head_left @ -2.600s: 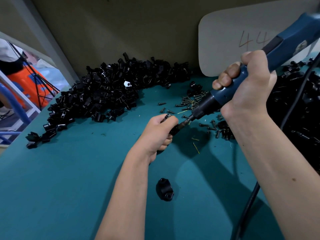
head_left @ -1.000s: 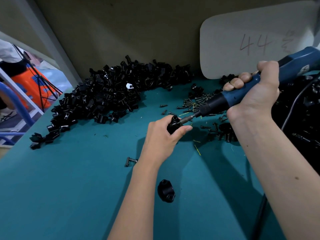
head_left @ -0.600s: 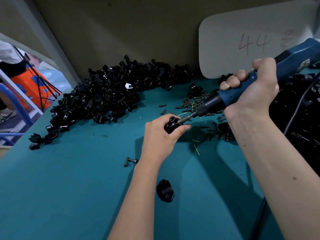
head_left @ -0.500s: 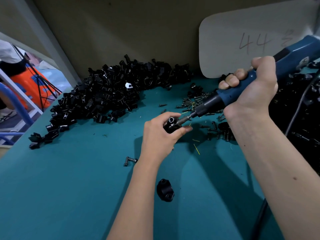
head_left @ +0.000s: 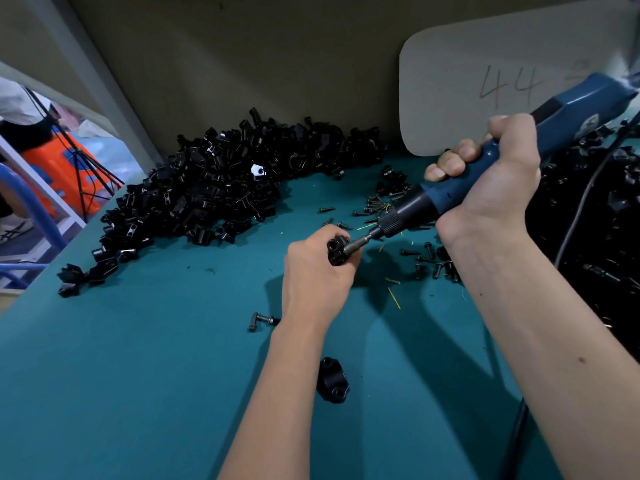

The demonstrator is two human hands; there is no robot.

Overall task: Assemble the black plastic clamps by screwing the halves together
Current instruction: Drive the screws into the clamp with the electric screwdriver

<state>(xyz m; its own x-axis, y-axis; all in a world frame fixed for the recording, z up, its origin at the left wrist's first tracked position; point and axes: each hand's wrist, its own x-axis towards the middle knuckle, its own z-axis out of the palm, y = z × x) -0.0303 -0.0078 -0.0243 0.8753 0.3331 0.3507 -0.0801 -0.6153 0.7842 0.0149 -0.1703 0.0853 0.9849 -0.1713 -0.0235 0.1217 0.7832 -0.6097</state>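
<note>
Your left hand grips the black clamp mid-table; your right hand clenches the blue screwdriver, its bit in the clamp. Screws lie at 1 o'clock, one finished clamp at 6, the parts heap at 10. Bare teal table spreads at 8.

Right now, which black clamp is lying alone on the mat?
The assembled clamp nearest the camera, beside the left forearm; the others sit in piles or in the left hand.

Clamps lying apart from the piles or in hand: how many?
2: one clamp gripped in the left hand, one finished clamp on the mat beside the left forearm. Piles may hide others.
</note>
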